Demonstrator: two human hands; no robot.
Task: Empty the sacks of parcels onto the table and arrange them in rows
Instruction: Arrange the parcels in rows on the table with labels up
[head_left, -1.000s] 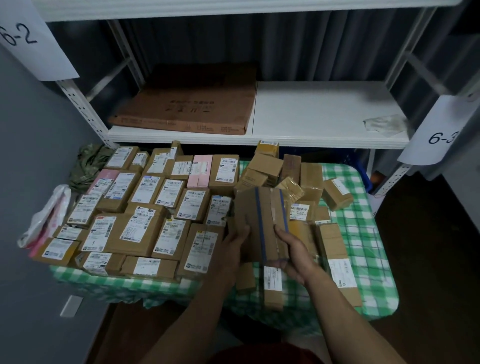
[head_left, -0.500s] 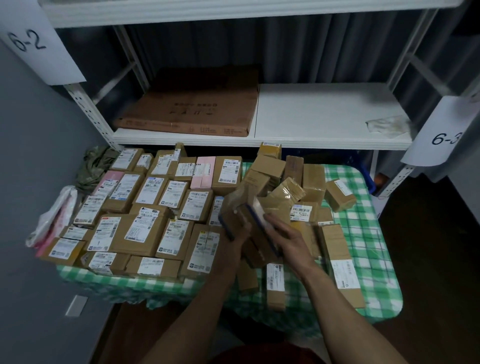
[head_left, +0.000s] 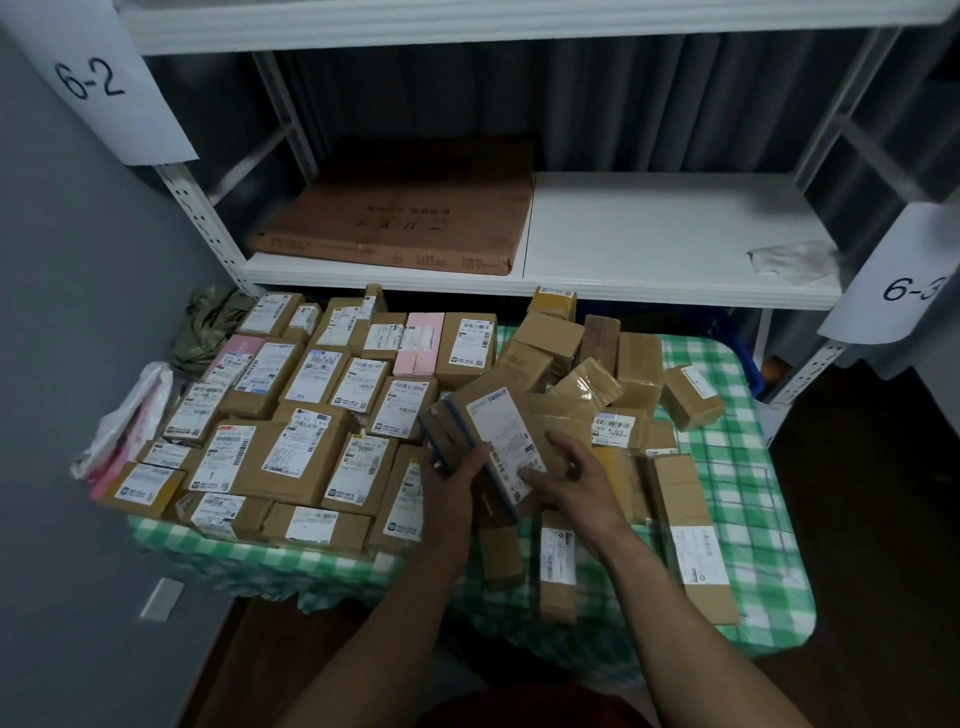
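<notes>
Cardboard parcel (head_left: 491, 423) with blue tape and a white label is tilted above the green-checked table (head_left: 737, 499). The left hand (head_left: 451, 486) grips its lower-left edge, and the right hand (head_left: 576, 478) touches its right side with loose, spread fingers.

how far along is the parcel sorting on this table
Done: the left half of the green-checked table holds neat rows of label-up brown cardboard parcels. In hand: the left hand grips a blue-taped cardboard parcel, label up, with the right hand touching it. Left: the jumbled heap of brown boxes on the right half needs arranging.
</notes>
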